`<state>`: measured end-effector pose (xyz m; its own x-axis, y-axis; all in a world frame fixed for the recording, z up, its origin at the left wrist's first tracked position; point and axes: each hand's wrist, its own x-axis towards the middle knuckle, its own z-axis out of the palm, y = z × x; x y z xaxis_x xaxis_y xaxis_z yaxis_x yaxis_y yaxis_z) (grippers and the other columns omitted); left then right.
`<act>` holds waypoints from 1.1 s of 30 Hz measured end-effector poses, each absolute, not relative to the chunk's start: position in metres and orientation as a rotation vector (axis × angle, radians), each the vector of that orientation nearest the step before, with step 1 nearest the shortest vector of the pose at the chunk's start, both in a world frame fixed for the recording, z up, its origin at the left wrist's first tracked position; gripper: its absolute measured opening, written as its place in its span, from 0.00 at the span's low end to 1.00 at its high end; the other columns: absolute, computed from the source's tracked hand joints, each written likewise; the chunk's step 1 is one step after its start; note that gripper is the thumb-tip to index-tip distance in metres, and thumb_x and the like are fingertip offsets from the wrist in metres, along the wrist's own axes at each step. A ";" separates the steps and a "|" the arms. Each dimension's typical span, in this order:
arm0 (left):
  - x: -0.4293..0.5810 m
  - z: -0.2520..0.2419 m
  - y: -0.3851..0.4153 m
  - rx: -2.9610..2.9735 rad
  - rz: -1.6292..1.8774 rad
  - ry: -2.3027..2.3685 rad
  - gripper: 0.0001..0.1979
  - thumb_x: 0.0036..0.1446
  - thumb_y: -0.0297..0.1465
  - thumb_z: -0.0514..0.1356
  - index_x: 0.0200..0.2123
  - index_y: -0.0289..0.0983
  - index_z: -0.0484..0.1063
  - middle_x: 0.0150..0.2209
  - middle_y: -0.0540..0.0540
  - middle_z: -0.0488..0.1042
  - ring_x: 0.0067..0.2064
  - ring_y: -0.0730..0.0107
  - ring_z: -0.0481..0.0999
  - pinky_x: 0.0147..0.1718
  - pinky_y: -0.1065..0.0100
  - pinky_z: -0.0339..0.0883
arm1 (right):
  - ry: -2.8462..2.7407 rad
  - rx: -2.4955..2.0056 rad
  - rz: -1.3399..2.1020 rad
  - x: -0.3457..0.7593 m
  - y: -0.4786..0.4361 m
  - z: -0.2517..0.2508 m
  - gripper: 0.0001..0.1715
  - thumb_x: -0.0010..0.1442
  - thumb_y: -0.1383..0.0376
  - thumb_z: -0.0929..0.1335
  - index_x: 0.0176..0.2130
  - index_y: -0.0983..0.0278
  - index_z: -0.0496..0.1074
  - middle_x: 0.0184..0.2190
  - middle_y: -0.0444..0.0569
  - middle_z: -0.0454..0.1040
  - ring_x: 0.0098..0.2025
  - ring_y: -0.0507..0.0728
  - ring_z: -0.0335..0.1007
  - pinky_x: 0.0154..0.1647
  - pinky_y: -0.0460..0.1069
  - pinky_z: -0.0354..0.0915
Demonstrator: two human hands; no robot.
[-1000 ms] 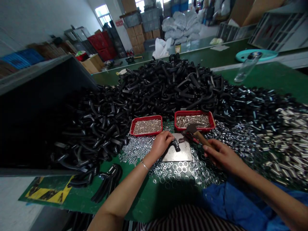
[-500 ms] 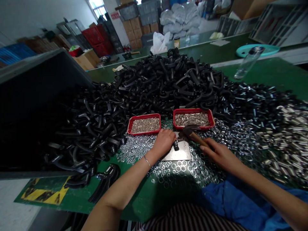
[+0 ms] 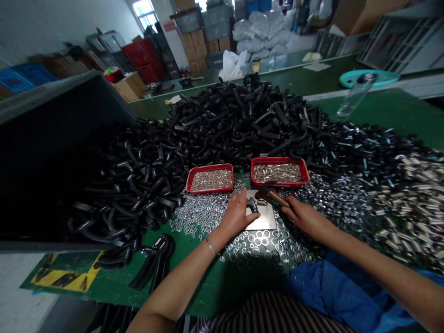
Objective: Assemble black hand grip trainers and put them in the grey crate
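We see the left hand (image 3: 236,213) low over the metal plate (image 3: 268,223), with thumb and forefinger well apart and the small black part (image 3: 253,206) in the gap between them. This part lies on the plate; whether the other fingers press on it, we cannot tell. The right hand (image 3: 305,219) has its fingers closed around the wooden handle of the hammer (image 3: 278,199), and the hammer's head is near the far edge of the plate.

To do this step well, in our judgement, we should first seat the part flat on the plate and steady it from the side — thumb and forefinger must be out of the line of the hammer. We would strike short and straight, with a loose wrist, and keep the coiled metal piece (image 3: 262,202) beside it away from the blow. The loose rings (image 3: 259,240) in front should not slip under the plate, because then it could rock.

Compared with half a second ago, the left hand has opened: there it was bunched over the part, and now more of the part can be seen — also the coiled piece shows more clearly.
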<state>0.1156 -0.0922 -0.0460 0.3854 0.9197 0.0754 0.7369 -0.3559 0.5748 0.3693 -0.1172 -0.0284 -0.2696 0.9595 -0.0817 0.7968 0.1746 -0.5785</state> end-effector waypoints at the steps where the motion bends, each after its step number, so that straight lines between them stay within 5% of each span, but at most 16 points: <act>1: 0.116 -0.045 -0.098 2.139 0.604 1.460 0.45 0.55 0.39 0.68 0.68 0.34 0.48 0.54 0.35 0.70 0.59 0.48 0.67 0.60 0.46 0.60 | -2.131 -1.644 0.647 0.368 -0.118 -0.027 0.24 0.69 0.57 0.60 0.57 0.68 0.67 0.49 0.62 0.75 0.50 0.66 0.72 0.51 0.59 0.67; 5: 0.129 -0.039 -0.134 1.857 0.920 1.627 0.38 0.61 0.42 0.62 0.68 0.41 0.48 0.54 0.37 0.68 0.57 0.52 0.69 0.58 0.47 0.64 | -1.942 -1.460 0.627 0.346 -0.125 -0.017 0.22 0.68 0.53 0.61 0.50 0.62 0.75 0.50 0.58 0.74 0.55 0.68 0.66 0.60 0.63 0.59; 10: 0.139 -0.030 -0.144 2.072 0.916 1.360 0.40 0.60 0.42 0.63 0.68 0.43 0.46 0.55 0.38 0.68 0.57 0.53 0.69 0.58 0.49 0.66 | -1.311 -1.271 1.421 0.306 -0.124 -0.023 0.28 0.66 0.44 0.62 0.47 0.61 0.76 0.39 0.52 0.78 0.41 0.62 0.74 0.46 0.56 0.70; 16: 0.070 0.004 -0.019 2.211 1.044 1.709 0.19 0.67 0.30 0.52 0.60 0.38 0.63 0.55 0.38 0.69 0.58 0.59 0.68 0.60 0.55 0.62 | -1.203 -1.346 1.468 0.302 -0.126 -0.041 0.29 0.62 0.42 0.64 0.43 0.62 0.77 0.38 0.50 0.76 0.37 0.59 0.72 0.39 0.52 0.70; 20: 0.029 0.015 0.072 2.404 0.647 1.988 0.22 0.61 0.19 0.50 0.58 0.34 0.66 0.55 0.35 0.70 0.56 0.58 0.69 0.57 0.57 0.62 | -1.260 -1.346 1.457 0.304 -0.125 -0.054 0.27 0.62 0.41 0.64 0.40 0.61 0.75 0.37 0.49 0.76 0.38 0.60 0.72 0.40 0.52 0.69; 24: 0.018 0.014 0.109 2.515 0.500 1.867 0.17 0.61 0.20 0.53 0.51 0.36 0.72 0.48 0.41 0.74 0.45 0.64 0.74 0.48 0.66 0.66 | -1.255 -1.310 1.462 0.306 -0.121 -0.061 0.25 0.61 0.42 0.66 0.35 0.61 0.71 0.34 0.47 0.74 0.36 0.58 0.71 0.38 0.51 0.68; 28: 0.011 0.023 0.114 2.566 0.466 1.817 0.14 0.61 0.20 0.55 0.47 0.36 0.73 0.47 0.41 0.74 0.45 0.63 0.74 0.50 0.65 0.65 | -1.196 -1.249 1.533 0.310 -0.121 -0.053 0.25 0.60 0.42 0.67 0.33 0.61 0.69 0.32 0.46 0.72 0.34 0.56 0.69 0.35 0.49 0.67; 33: 0.006 0.055 0.080 2.504 1.144 1.883 0.10 0.65 0.32 0.58 0.47 0.34 0.69 0.50 0.36 0.71 0.54 0.57 0.71 0.55 0.57 0.63 | -1.092 -1.194 1.593 0.315 -0.121 -0.045 0.24 0.58 0.43 0.69 0.36 0.61 0.70 0.30 0.43 0.71 0.28 0.53 0.67 0.29 0.48 0.65</act>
<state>0.0056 0.0802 0.0550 0.1355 0.7740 0.6186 0.9056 -0.3499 0.2395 0.3147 -0.1207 -0.0448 -0.1898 0.9524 -0.2386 -0.1212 -0.2639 -0.9569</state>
